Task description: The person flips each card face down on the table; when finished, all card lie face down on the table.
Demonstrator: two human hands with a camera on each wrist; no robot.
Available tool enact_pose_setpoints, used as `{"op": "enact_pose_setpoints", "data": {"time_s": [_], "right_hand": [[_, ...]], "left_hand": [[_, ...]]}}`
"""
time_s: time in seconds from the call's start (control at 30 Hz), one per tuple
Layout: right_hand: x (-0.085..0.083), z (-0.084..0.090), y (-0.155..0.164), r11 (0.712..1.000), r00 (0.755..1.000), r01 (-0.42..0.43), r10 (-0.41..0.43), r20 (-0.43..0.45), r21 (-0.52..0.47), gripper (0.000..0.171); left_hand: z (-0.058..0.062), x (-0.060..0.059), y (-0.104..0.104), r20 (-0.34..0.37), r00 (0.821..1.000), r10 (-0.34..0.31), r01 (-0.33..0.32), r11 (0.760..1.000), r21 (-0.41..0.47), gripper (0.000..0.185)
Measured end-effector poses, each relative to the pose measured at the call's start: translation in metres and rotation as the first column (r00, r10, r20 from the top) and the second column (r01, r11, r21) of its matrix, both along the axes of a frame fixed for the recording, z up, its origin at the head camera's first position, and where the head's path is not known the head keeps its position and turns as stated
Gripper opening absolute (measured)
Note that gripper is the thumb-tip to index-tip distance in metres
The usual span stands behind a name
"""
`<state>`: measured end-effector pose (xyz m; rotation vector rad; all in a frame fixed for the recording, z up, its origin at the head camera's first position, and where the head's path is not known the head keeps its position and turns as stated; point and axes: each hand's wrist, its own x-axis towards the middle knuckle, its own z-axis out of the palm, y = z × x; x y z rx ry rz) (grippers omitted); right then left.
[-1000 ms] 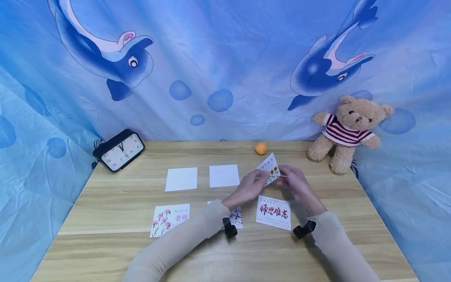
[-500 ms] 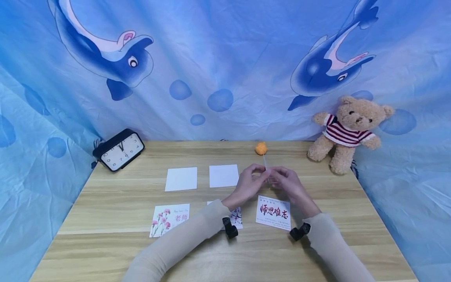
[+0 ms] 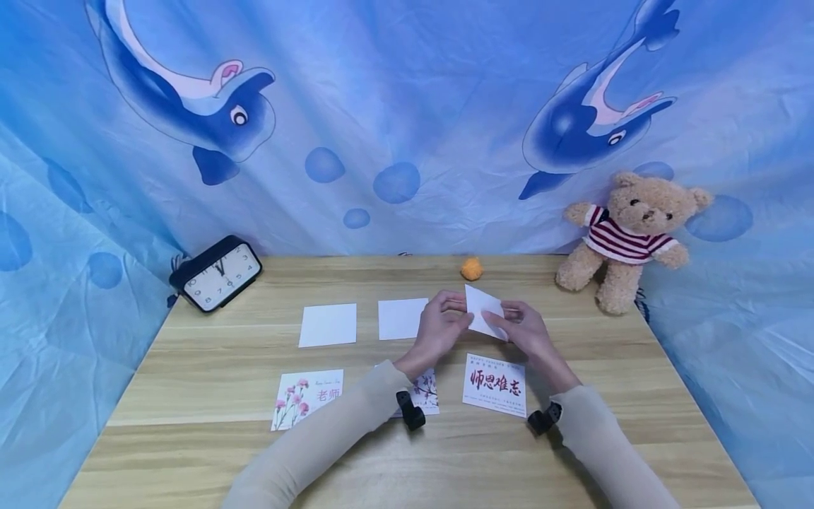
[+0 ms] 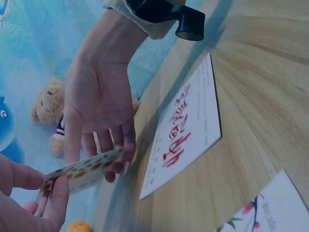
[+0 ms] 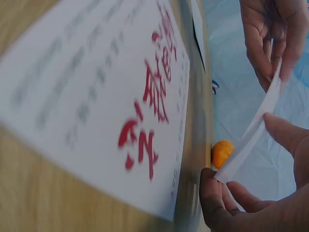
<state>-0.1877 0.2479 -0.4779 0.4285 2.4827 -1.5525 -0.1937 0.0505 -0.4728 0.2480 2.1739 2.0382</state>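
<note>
The held card (image 3: 481,302) has just been turned over: its blank face is toward the head view, with the flower print on its far side (the left wrist view catches a strip of it). That leaves it showing the same plain white as the nearer blank card (image 3: 400,319) and the farther blank card (image 3: 327,325), both left of the grips, though it is not yet laid down.

The left grip (image 3: 439,329) is closed to a pinch on one edge; the right grip (image 3: 526,332) has its thumb on the blank face, fingers behind. The card is in the air between them, beyond the red-lettered card (image 3: 494,385).

A second ago the print faced the head view; half a second ago the card was edge-on. The cards on the surface (image 3: 477,459) have stayed put.
</note>
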Motion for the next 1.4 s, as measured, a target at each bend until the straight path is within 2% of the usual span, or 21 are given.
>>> {"op": "enact_pose_setpoints", "data": {"time_s": [0.23,0.47,0.63,0.8,1.1,1.27,1.4], "right_hand": [[-0.002,-0.003,0.015,1.0,0.998,-0.005,0.006,-0.056,0.01,0.064],[-0.003,-0.005,0.025,0.998,0.993,-0.029,0.035,-0.111,0.058,0.057],[-0.008,-0.008,0.03,0.996,0.994,-0.036,0.044,-0.097,0.084,0.057],[-0.016,-0.01,0.034,0.991,0.997,-0.037,0.046,-0.063,0.13,0.059],[-0.027,-0.008,0.039,0.973,0.994,-0.055,0.075,-0.083,0.224,0.054],[-0.031,-0.008,0.038,0.972,0.993,-0.073,0.091,-0.073,0.221,0.053],[-0.034,-0.009,0.036,0.974,0.994,-0.068,0.085,-0.067,0.218,0.053]], "left_hand": [[-0.007,-0.003,-0.004,-0.005,1.0,0.003,-0.003,0.997,-0.072,0.045],[-0.014,-0.01,-0.005,-0.021,0.999,-0.031,0.027,0.986,-0.165,0.047],[-0.02,-0.016,-0.004,-0.023,0.999,-0.039,0.033,0.977,-0.209,0.047],[-0.024,-0.023,-0.003,-0.032,0.998,-0.045,0.033,0.955,-0.295,0.045],[-0.025,-0.029,0.001,-0.003,0.999,-0.05,0.045,0.924,-0.381,0.042],[-0.022,-0.03,0.001,0.02,0.999,-0.049,0.053,0.909,-0.414,0.043],[-0.02,-0.029,0.0,0.017,0.998,-0.065,0.066,0.898,-0.435,0.034]]}}
